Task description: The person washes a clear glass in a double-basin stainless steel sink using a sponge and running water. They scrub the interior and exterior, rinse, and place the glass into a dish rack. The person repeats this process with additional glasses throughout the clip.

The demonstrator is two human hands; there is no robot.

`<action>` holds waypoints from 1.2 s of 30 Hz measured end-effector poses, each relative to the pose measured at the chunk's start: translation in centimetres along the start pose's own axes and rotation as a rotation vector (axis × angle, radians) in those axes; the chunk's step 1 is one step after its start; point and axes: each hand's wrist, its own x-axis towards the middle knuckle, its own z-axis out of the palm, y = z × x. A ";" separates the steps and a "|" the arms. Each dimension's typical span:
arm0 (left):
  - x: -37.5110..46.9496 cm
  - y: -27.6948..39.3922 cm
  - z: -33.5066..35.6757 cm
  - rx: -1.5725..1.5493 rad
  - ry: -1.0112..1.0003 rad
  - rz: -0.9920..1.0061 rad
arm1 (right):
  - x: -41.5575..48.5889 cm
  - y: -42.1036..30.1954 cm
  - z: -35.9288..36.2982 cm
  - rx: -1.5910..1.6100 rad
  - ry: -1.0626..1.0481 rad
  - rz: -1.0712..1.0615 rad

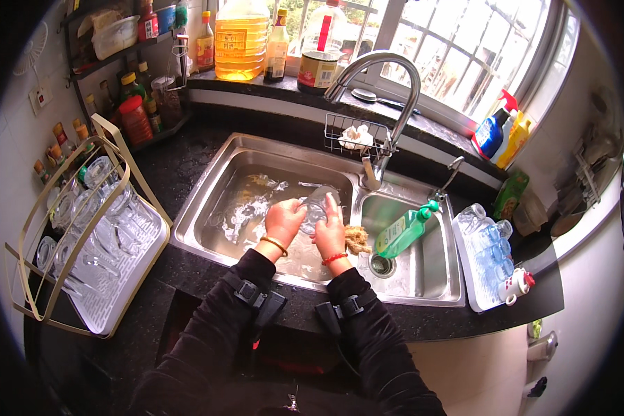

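Observation:
Over the large basin of a stainless steel sink (187, 221), a clear drinking glass (316, 208) is held between both hands. My left hand (285, 222) grips its left side. On the right, my right hand (329, 229) holds it with the fingers extended along the glass. Water with patches of foam (242, 208) stands in the basin beneath. A tan scouring pad (357, 239) lies at the divider, close to my right hand. In the small basin a green dish soap bottle (403, 232) leans near the drain (382, 265).
A chrome faucet (413, 88) arches behind the divider, beside a wire basket (338, 130). Left of the sink, a rack (158, 234) holds several clear glasses. A white tray (478, 299) with glasses and a small white cup (515, 286) stands right. Bottles line the windowsill (239, 86).

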 end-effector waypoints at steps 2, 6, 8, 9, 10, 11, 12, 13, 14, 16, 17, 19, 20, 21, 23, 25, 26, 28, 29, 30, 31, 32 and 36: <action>0.1 -0.1 -0.4 0.121 0.058 0.098 | -0.2 0.0 0.2 0.071 -0.045 -0.007; 0.3 0.0 -0.3 0.113 0.107 0.320 | 0.1 -0.2 0.0 0.334 -0.014 0.025; 0.4 0.1 -0.2 -0.159 -0.068 0.221 | 0.4 -0.2 -0.6 0.544 0.016 0.121; 0.5 0.1 -0.2 -0.290 -0.144 0.168 | 0.6 -0.1 -1.1 0.621 0.027 0.205; 0.8 0.0 -0.3 -0.359 -0.108 0.224 | 0.7 0.0 -1.1 0.599 0.062 0.215; 0.9 0.0 -0.4 -0.345 -0.050 0.214 | 0.7 0.1 -1.3 0.702 0.023 0.247; 1.0 0.0 -0.5 -0.592 -0.085 0.095 | 0.8 0.2 -1.4 0.779 0.035 0.299; 1.1 0.0 -0.6 -0.791 -0.162 -0.104 | 0.8 0.3 -1.4 0.857 0.047 0.352; 0.9 -0.2 -0.7 -1.014 -0.228 -0.309 | 0.8 0.4 -1.5 0.849 0.022 0.347; 0.7 -0.4 -0.7 -1.035 -0.237 -0.253 | 0.7 0.5 -1.4 0.948 0.022 0.362; 0.7 -0.6 -0.6 -0.996 -0.216 -0.225 | 0.7 0.5 -1.3 0.998 0.021 0.370; 0.5 -1.1 0.0 -1.143 -0.271 -0.496 | 0.5 0.5 -1.2 1.083 -0.023 0.401; 0.5 -1.5 0.4 -1.224 -0.305 -0.639 | 0.4 0.4 -1.1 1.107 -0.038 0.438; 0.6 -2.1 0.7 -1.319 -0.315 -0.626 | 0.3 0.3 -1.0 1.119 -0.011 0.485; 1.0 -3.4 1.3 -1.531 -0.349 -0.607 | 0.2 0.1 -0.7 1.139 -0.069 0.543; 1.7 -4.6 1.7 -1.681 -0.287 -0.506 | 0.4 0.0 -0.6 1.119 -0.196 0.737; 1.8 -5.1 1.7 -1.690 -0.248 -0.457 | 0.3 0.1 -0.7 1.093 -0.368 0.593; 1.9 -5.7 1.5 -1.662 -0.265 -0.508 | 0.6 0.4 -1.0 0.895 -0.429 0.541; 1.8 -5.6 1.4 -1.648 -0.276 -0.514 | 0.9 0.5 -1.3 0.775 -0.435 0.525; 1.6 -5.5 1.2 -1.605 -0.257 -0.555 | 0.9 0.8 -1.4 0.566 -0.306 0.530; 1.5 -5.1 1.0 -1.548 -0.229 -0.618 | 1.1 1.1 -1.6 0.398 -0.267 0.411; 1.3 -4.8 0.8 -1.486 -0.228 -0.615 | 1.2 1.3 -1.8 0.194 -0.158 0.327; 1.0 -3.5 0.2 -1.389 -0.398 -0.720 | 1.2 1.5 -2.3 -0.312 0.116 -0.115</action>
